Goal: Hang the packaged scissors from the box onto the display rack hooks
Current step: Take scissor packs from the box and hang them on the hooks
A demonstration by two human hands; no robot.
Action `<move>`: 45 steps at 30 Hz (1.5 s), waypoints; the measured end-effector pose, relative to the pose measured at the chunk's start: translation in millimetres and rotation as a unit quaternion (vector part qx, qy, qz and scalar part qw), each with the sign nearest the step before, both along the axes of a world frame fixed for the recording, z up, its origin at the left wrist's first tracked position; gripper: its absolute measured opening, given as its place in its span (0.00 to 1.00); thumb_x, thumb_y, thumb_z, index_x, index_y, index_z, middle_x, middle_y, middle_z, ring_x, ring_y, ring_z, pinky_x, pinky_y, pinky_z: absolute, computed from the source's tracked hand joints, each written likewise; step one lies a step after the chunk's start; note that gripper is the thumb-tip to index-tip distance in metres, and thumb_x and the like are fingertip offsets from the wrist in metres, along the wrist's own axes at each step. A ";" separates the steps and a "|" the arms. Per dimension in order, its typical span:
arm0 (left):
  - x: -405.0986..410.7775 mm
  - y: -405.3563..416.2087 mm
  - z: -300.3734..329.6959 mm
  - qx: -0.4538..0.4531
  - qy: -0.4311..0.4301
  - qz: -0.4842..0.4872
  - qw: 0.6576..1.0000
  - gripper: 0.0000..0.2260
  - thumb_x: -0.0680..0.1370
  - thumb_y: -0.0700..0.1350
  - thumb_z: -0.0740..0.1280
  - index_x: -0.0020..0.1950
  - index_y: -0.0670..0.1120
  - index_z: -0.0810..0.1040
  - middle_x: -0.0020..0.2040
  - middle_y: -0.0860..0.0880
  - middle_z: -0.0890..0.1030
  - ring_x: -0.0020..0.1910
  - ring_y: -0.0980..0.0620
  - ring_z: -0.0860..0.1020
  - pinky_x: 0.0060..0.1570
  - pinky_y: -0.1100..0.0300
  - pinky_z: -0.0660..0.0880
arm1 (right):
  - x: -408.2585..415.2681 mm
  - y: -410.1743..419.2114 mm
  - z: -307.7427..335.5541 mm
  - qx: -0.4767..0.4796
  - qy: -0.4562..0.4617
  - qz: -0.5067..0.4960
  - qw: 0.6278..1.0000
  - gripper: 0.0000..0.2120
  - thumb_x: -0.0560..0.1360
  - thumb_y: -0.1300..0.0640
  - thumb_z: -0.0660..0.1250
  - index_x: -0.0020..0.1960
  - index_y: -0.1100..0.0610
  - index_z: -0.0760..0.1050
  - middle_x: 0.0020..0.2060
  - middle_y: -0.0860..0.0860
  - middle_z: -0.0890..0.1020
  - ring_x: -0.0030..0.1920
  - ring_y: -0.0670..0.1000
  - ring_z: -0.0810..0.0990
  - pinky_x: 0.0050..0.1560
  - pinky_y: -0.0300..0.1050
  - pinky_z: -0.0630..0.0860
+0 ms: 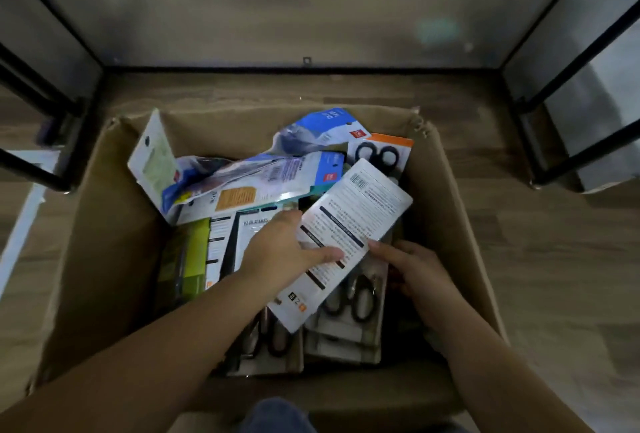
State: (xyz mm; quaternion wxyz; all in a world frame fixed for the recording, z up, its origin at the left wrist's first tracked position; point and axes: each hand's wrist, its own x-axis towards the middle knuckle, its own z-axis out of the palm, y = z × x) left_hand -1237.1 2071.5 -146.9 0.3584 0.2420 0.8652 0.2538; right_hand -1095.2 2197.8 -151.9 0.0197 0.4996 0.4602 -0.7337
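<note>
Wood-grain floor (pixel 554 259) underfoot, black rack frame (pixel 571 62) rising at both sides and behind, grey panel at the back; no hooks in view. Cardboard box (pixel 104 224) open on the floor, heaped with carded packs.

White pack (pixel 349 235) lying back-side up on top of the heap, near the middle-right of the box. Long axis diagonal: barcode end up and to the right, logo end down and to the left, toward the body. Left hand (pixel 284 252) on its left edge, thumb laid across the printed back, fingers apparently curled beneath, so a pinching grip rather than a flat press. Right hand (pixel 419 273) just beside the lower right edge, forefinger touching the card, other fingers loosely bent and closed round nothing. Left hand nearer and already holding; right well placed only to steady. Hang-hole probably at the far, barcode end, though not discernible.

Loose black-handled scissors packs (pixel 349 297) showing under the white one; another with an orange header (pixel 381 152) against the far right wall. Blue pouches (pixel 311 141) and a green pack (pixel 194 252) further left.

Barcode and dense blocks of small print on the white back, too blurred to read; small orange square mark near its lower end. No brand legible anywhere.
</note>
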 end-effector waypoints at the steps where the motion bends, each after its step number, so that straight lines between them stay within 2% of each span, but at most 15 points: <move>1: 0.5 -0.8 2.4 0.004 -0.010 0.008 1.000 0.24 0.64 0.60 0.76 0.53 0.51 0.75 0.47 0.55 0.81 0.41 0.60 0.79 0.37 0.63 0.74 | 0.5 -2.5 0.9 -0.001 0.008 0.014 1.000 0.13 0.68 0.53 0.73 0.50 0.58 0.79 0.38 0.51 0.86 0.37 0.49 0.85 0.28 0.35 0.76; 7: 8.9 -5.1 3.3 0.000 -0.054 0.024 0.998 0.23 0.66 0.57 0.75 0.54 0.48 0.74 0.49 0.55 0.79 0.48 0.58 0.77 0.39 0.65 0.72 | -2.0 -13.1 -0.8 0.001 0.038 0.049 0.998 0.28 0.57 0.48 0.75 0.55 0.51 0.74 0.45 0.48 0.85 0.45 0.48 0.84 0.41 0.41 0.79; 12: 16.9 -8.1 11.2 -0.004 -0.098 0.008 0.995 0.18 0.71 0.44 0.72 0.58 0.43 0.72 0.56 0.48 0.69 0.61 0.48 0.70 0.59 0.54 0.71 | -7.9 -21.1 11.3 -0.045 0.049 -0.040 0.997 0.19 0.68 0.67 0.72 0.56 0.55 0.74 0.44 0.52 0.85 0.43 0.52 0.85 0.34 0.44 0.80; 14: 14.8 -11.6 34.9 0.007 -0.142 0.032 0.989 0.20 0.70 0.42 0.73 0.60 0.43 0.73 0.58 0.46 0.70 0.59 0.48 0.72 0.55 0.54 0.74 | -10.4 -24.9 35.1 -0.023 0.037 -0.067 0.997 0.23 0.67 0.69 0.72 0.59 0.57 0.73 0.47 0.54 0.85 0.46 0.54 0.84 0.42 0.49 0.81; 15: 12.5 -13.2 53.3 0.016 -0.166 0.046 0.985 0.20 0.70 0.41 0.72 0.60 0.44 0.73 0.58 0.47 0.71 0.55 0.48 0.74 0.47 0.58 0.76 | -11.6 -26.4 51.6 -0.016 0.034 -0.077 0.996 0.24 0.66 0.70 0.72 0.60 0.58 0.73 0.48 0.55 0.84 0.47 0.55 0.84 0.46 0.52 0.80; 17: 7.4 -16.2 100.0 0.036 -0.209 0.069 0.975 0.17 0.72 0.38 0.70 0.58 0.48 0.70 0.50 0.51 0.74 0.43 0.51 0.75 0.28 0.64 0.71 | -14.5 -27.7 97.0 -0.002 0.034 -0.088 0.996 0.24 0.65 0.71 0.72 0.58 0.58 0.74 0.46 0.55 0.85 0.46 0.56 0.84 0.48 0.54 0.80; 20: -0.2 -21.1 180.9 0.097 -0.249 0.142 0.953 0.24 0.71 0.35 0.71 0.59 0.51 0.64 0.45 0.51 0.73 0.35 0.51 0.77 0.22 0.62 0.71 | -18.2 -28.0 186.3 0.054 0.041 -0.051 0.996 0.22 0.63 0.70 0.73 0.53 0.53 0.75 0.43 0.50 0.85 0.44 0.52 0.85 0.44 0.50 0.79; 22: -5.1 -24.5 250.6 0.145 -0.255 0.192 0.936 0.32 0.68 0.34 0.75 0.64 0.51 0.62 0.46 0.50 0.74 0.34 0.56 0.79 0.26 0.63 0.76 | -21.6 -27.2 260.7 0.078 0.052 -0.032 0.995 0.22 0.64 0.71 0.73 0.53 0.54 0.75 0.45 0.51 0.85 0.45 0.52 0.84 0.45 0.50 0.79; 23: -8.9 -26.8 287.9 0.165 -0.258 0.205 0.930 0.35 0.67 0.34 0.76 0.66 0.50 0.62 0.49 0.50 0.75 0.40 0.56 0.80 0.34 0.62 0.79 | -24.4 -26.4 300.6 0.085 0.064 -0.028 0.994 0.21 0.65 0.72 0.72 0.54 0.56 0.75 0.45 0.51 0.85 0.45 0.52 0.84 0.43 0.48 0.80; 25: -19.8 -32.8 365.5 0.201 -0.272 0.208 0.918 0.31 0.66 0.33 0.76 0.63 0.47 0.67 0.54 0.47 0.76 0.49 0.50 0.79 0.43 0.59 0.80 | -31.1 -25.2 384.3 0.088 0.097 -0.020 0.991 0.20 0.66 0.74 0.70 0.54 0.58 0.74 0.40 0.50 0.86 0.41 0.50 0.85 0.36 0.42 0.80; 28: -40.4 -42.6 486.1 0.250 -0.293 0.117 0.915 0.15 0.69 0.30 0.71 0.47 0.46 0.74 0.41 0.53 0.83 0.39 0.56 0.82 0.34 0.68 0.76 | -45.1 -28.5 510.0 0.111 0.153 0.014 0.982 0.21 0.64 0.74 0.70 0.55 0.60 0.75 0.45 0.52 0.85 0.45 0.51 0.84 0.38 0.41 0.81; 33: -56.6 -58.4 644.8 0.301 -0.322 0.010 0.898 0.12 0.73 0.33 0.68 0.54 0.46 0.78 0.45 0.53 0.85 0.44 0.57 0.83 0.39 0.67 0.77 | -61.0 -44.6 670.6 0.176 0.240 0.022 0.954 0.18 0.68 0.74 0.66 0.53 0.57 0.76 0.46 0.50 0.84 0.48 0.52 0.83 0.41 0.41 0.79; 38: -53.2 -59.5 738.9 0.384 -0.286 0.020 0.878 0.20 0.66 0.41 0.74 0.56 0.47 0.74 0.42 0.53 0.84 0.36 0.58 0.83 0.29 0.67 0.76 | -66.5 -56.5 764.9 0.150 0.339 0.016 0.928 0.23 0.68 0.61 0.67 0.62 0.60 0.74 0.53 0.54 0.83 0.51 0.55 0.83 0.40 0.45 0.79; 41: -43.8 -49.5 767.7 0.448 -0.262 0.053 0.853 0.28 0.63 0.40 0.74 0.62 0.45 0.73 0.55 0.47 0.83 0.50 0.50 0.83 0.39 0.61 0.79 | -72.1 -56.4 801.8 0.110 0.363 0.014 0.925 0.25 0.66 0.56 0.68 0.62 0.59 0.74 0.51 0.56 0.84 0.49 0.57 0.83 0.42 0.51 0.80; 45: -39.1 -36.1 802.1 0.503 -0.239 0.079 0.827 0.23 0.63 0.40 0.74 0.57 0.46 0.75 0.51 0.47 0.84 0.48 0.50 0.83 0.40 0.58 0.80 | -75.1 -46.5 838.4 0.138 0.377 0.025 0.915 0.26 0.69 0.66 0.70 0.65 0.60 0.70 0.56 0.59 0.81 0.54 0.61 0.81 0.52 0.62 0.78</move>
